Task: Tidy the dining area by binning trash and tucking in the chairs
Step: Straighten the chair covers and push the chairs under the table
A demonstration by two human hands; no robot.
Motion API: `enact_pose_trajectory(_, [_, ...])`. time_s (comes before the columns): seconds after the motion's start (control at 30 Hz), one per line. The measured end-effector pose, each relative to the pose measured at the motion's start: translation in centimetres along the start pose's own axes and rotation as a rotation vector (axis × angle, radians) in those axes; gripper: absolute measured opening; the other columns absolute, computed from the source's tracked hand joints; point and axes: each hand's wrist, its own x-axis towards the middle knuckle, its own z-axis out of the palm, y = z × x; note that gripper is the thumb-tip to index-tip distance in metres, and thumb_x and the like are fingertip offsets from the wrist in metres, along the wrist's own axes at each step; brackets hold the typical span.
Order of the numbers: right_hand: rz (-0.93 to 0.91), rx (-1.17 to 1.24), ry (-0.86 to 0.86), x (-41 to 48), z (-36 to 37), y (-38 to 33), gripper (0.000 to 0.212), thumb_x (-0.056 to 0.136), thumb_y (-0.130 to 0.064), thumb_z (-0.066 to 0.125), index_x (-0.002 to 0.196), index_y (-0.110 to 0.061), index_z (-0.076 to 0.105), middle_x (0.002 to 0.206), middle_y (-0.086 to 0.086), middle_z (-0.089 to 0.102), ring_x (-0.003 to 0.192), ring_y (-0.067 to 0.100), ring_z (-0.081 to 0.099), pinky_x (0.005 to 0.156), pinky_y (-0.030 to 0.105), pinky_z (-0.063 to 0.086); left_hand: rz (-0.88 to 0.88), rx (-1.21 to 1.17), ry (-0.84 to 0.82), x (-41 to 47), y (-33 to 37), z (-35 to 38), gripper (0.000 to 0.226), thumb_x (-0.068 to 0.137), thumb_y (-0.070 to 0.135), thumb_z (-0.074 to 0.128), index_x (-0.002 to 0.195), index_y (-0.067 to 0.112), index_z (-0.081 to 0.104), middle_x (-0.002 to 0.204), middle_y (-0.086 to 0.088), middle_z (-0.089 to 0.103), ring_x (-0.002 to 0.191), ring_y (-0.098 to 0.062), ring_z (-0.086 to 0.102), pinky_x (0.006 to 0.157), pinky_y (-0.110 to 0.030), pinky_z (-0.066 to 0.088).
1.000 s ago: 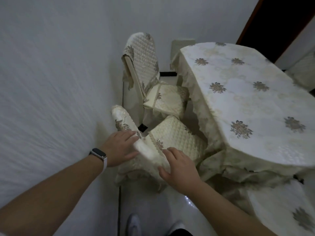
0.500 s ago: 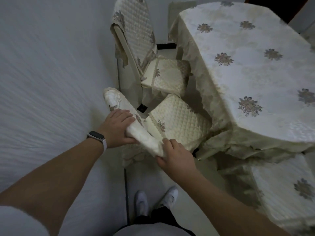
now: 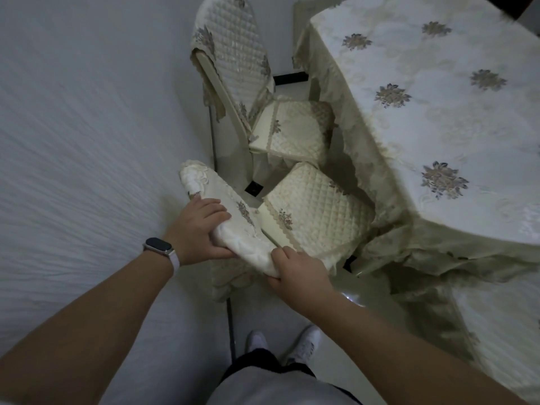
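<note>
A dining chair in a cream quilted cover stands right in front of me, its seat (image 3: pixel 315 206) partly under the hanging tablecloth. Both hands grip the top of its backrest (image 3: pixel 233 220): my left hand (image 3: pixel 198 232), with a watch on the wrist, wraps the left part, and my right hand (image 3: pixel 298 270) clasps the near right end. A second covered chair (image 3: pixel 233 62) stands farther back, its seat (image 3: pixel 292 127) also partly beneath the dining table (image 3: pixel 438 112), which wears a cream cloth with flower motifs.
A white textured wall (image 3: pixel 87 141) runs close along the left. Pale floor (image 3: pixel 277 311) shows between wall and table, with my white shoes (image 3: pixel 257 340) below. Another cloth-covered surface (image 3: pixel 496 317) sits at the lower right.
Both hands went from resting on the backrest to gripping it. The view has tilted downward, bringing my feet into sight; the chair sits about the same against the table.
</note>
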Motion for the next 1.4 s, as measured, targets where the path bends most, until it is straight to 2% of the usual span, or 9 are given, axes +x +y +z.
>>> enact_pose_trajectory(0.13, [0.0,0.038,0.031,-0.3,0.2,0.5,0.029,0.074,-0.046,0.046,0.078,-0.019,0.056,0.071,-0.003,0.058,0.052,0.024,0.057,0.038,0.026,0.037,0.05,0.004,0.044,0.6,0.2,-0.1,0.074,0.07,0.074,0.065,0.096,0.005,0.073,0.101,-0.01,0.069,0.104,-0.03,0.062,0.103,-0.048,0.035])
enact_pose_trajectory(0.27, [0.011,0.026,0.03,0.0,-1.0,2.5,0.03,0.071,-0.048,0.059,0.08,-0.02,0.06,0.071,-0.005,0.059,0.052,0.022,0.057,0.039,0.025,0.034,0.077,0.001,0.11,2.8,0.8,0.2,0.066,0.063,0.068,0.077,0.089,0.007,0.074,0.095,-0.009,0.07,0.094,-0.03,0.065,0.095,-0.05,0.043])
enact_pose_trajectory(0.53, [0.163,0.122,0.089,2.5,-6.3,7.5,0.042,0.068,-0.058,0.054,0.093,-0.027,0.069,0.083,-0.006,0.067,0.068,0.02,0.066,0.05,0.034,0.051,0.139,-0.095,0.211,11.1,1.9,0.7,0.062,0.064,0.074,0.074,0.077,0.013,0.072,0.083,-0.001,0.07,0.082,-0.025,0.063,0.084,-0.045,0.046])
enact_pose_trajectory(0.67, [0.272,0.085,0.135,3.7,-8.5,10.0,0.042,0.066,-0.059,0.056,0.093,-0.029,0.068,0.086,-0.009,0.067,0.074,0.017,0.066,0.054,0.024,0.045,0.178,-0.132,0.235,15.8,1.9,0.9,0.064,0.064,0.077,0.071,0.075,0.014,0.072,0.08,0.0,0.069,0.081,-0.022,0.063,0.083,-0.039,0.045])
enact_pose_trajectory(0.8, [0.386,0.016,0.241,4.8,-9.9,11.4,0.045,0.066,-0.06,0.058,0.095,-0.027,0.067,0.086,-0.009,0.067,0.072,0.017,0.065,0.052,0.03,0.05,0.255,-0.18,0.226,20.1,1.7,1.1,0.061,0.066,0.074,0.074,0.076,0.014,0.071,0.078,-0.001,0.068,0.078,-0.022,0.063,0.077,-0.037,0.046])
enact_pose_trajectory(0.9, [0.414,-0.029,0.318,5.5,-10.5,12.1,0.044,0.067,-0.058,0.059,0.096,-0.026,0.068,0.082,-0.009,0.066,0.066,0.016,0.064,0.048,0.026,0.046,0.321,-0.243,0.215,22.7,1.4,1.2,0.055,0.07,0.066,0.076,0.08,0.012,0.072,0.079,-0.002,0.068,0.076,-0.023,0.063,0.073,-0.036,0.048])
enact_pose_trajectory(1.03, [0.454,-0.033,0.387,6.5,-11.4,13.2,0.036,0.066,-0.045,0.076,0.096,-0.025,0.068,0.078,-0.008,0.063,0.059,0.016,0.06,0.045,0.026,0.043,0.382,-0.325,0.167,25.5,0.0,1.1,0.049,0.073,0.053,0.079,0.089,0.008,0.072,0.085,-0.004,0.068,0.077,-0.023,0.061,0.072,-0.037,0.047])
enact_pose_trajectory(1.23, [0.419,-0.096,0.491,7.4,-11.6,14.2,0.035,0.068,-0.051,0.057,0.089,-0.025,0.068,0.073,-0.01,0.062,0.054,0.013,0.057,0.042,0.02,0.036,0.28,-0.265,0.119,28.0,-5.2,1.4,0.068,0.067,0.075,0.069,0.091,0.011,0.072,0.08,-0.003,0.068,0.073,-0.025,0.063,0.07,-0.038,0.048])
enact_pose_trajectory(1.4, [0.377,-0.107,0.448,7.9,-11.3,15.7,0.037,0.07,-0.045,0.06,0.095,-0.02,0.068,0.082,-0.004,0.064,0.066,0.02,0.061,0.045,0.03,0.047,0.3,-0.31,0.097,29.5,-6.4,2.0,0.074,0.065,0.08,0.066,0.083,0.009,0.071,0.076,-0.004,0.066,0.069,-0.027,0.064,0.065,-0.04,0.05])
